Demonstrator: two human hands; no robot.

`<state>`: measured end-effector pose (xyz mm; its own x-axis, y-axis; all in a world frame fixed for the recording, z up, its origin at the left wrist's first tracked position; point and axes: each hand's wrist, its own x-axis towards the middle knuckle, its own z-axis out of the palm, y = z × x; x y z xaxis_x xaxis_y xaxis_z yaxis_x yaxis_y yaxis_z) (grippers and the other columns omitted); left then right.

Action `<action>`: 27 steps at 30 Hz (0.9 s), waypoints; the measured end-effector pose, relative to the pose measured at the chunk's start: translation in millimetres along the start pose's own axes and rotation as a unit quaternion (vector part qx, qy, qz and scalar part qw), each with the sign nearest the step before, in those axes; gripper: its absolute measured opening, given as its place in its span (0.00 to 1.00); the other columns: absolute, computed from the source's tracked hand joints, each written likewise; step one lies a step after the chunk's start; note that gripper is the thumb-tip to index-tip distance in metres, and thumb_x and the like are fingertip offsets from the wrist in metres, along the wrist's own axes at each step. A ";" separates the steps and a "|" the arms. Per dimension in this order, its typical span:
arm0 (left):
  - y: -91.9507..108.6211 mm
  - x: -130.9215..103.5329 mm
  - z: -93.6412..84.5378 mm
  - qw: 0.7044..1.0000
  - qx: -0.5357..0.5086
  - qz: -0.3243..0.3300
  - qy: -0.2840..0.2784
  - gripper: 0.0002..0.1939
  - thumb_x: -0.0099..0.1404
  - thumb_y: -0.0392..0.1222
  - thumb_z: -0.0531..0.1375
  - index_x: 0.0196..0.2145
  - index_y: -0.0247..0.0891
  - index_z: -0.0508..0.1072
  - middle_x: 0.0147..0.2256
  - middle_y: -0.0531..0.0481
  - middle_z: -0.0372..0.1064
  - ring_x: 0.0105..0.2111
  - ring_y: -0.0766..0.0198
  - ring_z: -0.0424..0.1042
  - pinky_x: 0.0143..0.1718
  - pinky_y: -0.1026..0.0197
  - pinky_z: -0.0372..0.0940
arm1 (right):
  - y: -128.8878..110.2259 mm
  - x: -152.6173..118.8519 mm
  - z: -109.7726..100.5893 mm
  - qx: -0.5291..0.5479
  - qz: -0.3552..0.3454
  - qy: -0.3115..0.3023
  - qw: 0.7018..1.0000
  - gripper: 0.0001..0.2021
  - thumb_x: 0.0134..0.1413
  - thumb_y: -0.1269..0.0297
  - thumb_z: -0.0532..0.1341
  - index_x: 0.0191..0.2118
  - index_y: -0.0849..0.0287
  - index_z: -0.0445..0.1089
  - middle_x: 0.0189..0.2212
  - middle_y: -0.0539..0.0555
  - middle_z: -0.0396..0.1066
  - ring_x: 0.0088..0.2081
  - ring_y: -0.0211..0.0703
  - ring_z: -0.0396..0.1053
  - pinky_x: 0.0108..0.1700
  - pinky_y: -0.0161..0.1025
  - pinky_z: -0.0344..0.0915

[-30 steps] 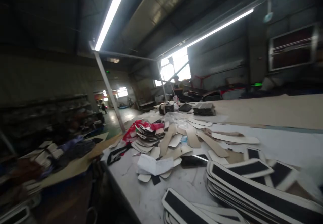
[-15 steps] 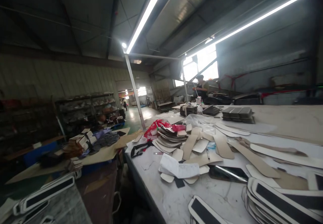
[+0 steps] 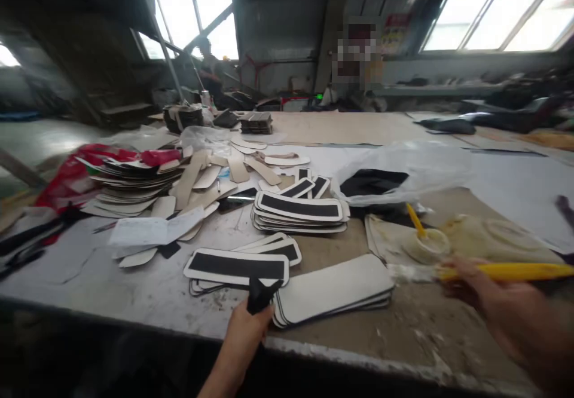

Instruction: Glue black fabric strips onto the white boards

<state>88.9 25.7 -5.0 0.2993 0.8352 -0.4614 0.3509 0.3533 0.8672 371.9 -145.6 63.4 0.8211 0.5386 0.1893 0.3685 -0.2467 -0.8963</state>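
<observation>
My left hand [image 3: 246, 326] is closed around a dark, floppy black piece [image 3: 262, 295], perhaps fabric strips, at the table's front edge. It is beside a stack of plain off-white panels [image 3: 334, 290] with rounded corners. Just behind lie white panels with black centre strips [image 3: 237, 266]. My right hand [image 3: 493, 302], somewhat blurred, grips a yellow-handled brush [image 3: 506, 271]. The brush's pale bristles point left, close to the right end of the plain stack. Behind the brush is a small tub [image 3: 426, 245] with a yellow stick [image 3: 416, 220] standing in it.
More black-strip panels [image 3: 300, 210] are piled mid-table. A clear plastic bag [image 3: 399, 171] with black pieces lies behind them. To the left are stacked curved pieces [image 3: 134, 183], papers [image 3: 155, 230] and a red bag [image 3: 76, 174]. Another person [image 3: 208, 72] is at the far left.
My view has swung right and down to the table. Both hands, the brush and the tub now show; neither hand was visible before.
</observation>
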 end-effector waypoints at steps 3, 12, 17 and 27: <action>1.3 -3.4 -6.2 1.000 -0.024 0.000 0.003 0.20 0.51 0.50 0.60 0.11 0.40 0.59 0.07 0.57 0.54 0.14 0.69 0.55 0.20 0.63 0.52 | -11.7 -15.2 39.4 0.122 0.107 -0.140 0.977 0.14 0.49 0.51 0.59 0.31 0.58 0.71 0.26 0.56 0.70 0.25 0.43 0.68 0.30 0.40 0.68; 4.5 3.8 1.7 0.993 -0.109 -0.029 0.038 0.16 0.44 0.49 0.64 0.27 0.36 0.67 0.10 0.61 0.57 0.12 0.70 0.55 0.17 0.65 0.51 | -40.8 -50.6 124.3 0.146 0.098 -0.245 0.953 0.17 0.50 0.49 0.57 0.31 0.61 0.67 0.23 0.50 0.68 0.23 0.37 0.67 0.27 0.34 0.66; 7.4 11.0 -1.2 0.994 -0.094 -0.023 0.046 0.15 0.45 0.51 0.63 0.21 0.37 0.66 0.11 0.59 0.58 0.14 0.69 0.57 0.17 0.65 0.52 | -43.6 -46.9 132.1 0.134 0.099 -0.264 0.950 0.18 0.50 0.48 0.56 0.30 0.62 0.66 0.22 0.50 0.67 0.23 0.38 0.66 0.28 0.35 0.66; 3.9 7.2 6.9 0.999 0.011 0.017 0.035 0.21 0.44 0.45 0.63 0.37 0.36 0.68 0.33 0.46 0.73 0.35 0.54 0.70 0.39 0.57 0.61 | -41.2 -48.4 143.6 0.106 0.112 -0.253 0.955 0.18 0.49 0.47 0.56 0.31 0.60 0.65 0.20 0.50 0.67 0.22 0.40 0.67 0.26 0.35 0.66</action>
<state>98.6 30.1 -6.3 0.2489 0.8744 -0.4165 0.3611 0.3153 0.8776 254.3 -45.8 33.5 0.5337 0.8248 -0.1868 0.0673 -0.2616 -0.9628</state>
